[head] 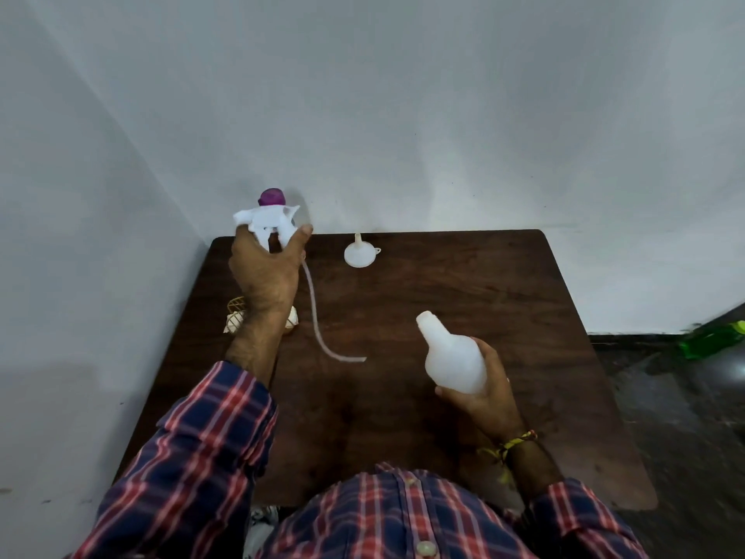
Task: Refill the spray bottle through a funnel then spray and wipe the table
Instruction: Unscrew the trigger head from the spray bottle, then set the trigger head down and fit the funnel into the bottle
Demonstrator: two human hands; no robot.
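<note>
My left hand point(266, 272) grips the white spray head point(268, 219), lifted over the table's far left corner; its long dip tube point(316, 316) curves down with its end near the tabletop. A purple cap point(272, 196) shows just behind the spray head. My right hand point(483, 391) holds the white translucent spray bottle point(451, 357) by its body, tilted, its open neck pointing up and left. A small white funnel point(359, 252) lies on the dark wooden table point(483, 276) near the far edge, between my hands.
A cream and gold object point(236, 318) lies on the table partly under my left forearm. White walls close the table's far and left sides. A green bottle point(711, 338) lies on the dark floor to the right.
</note>
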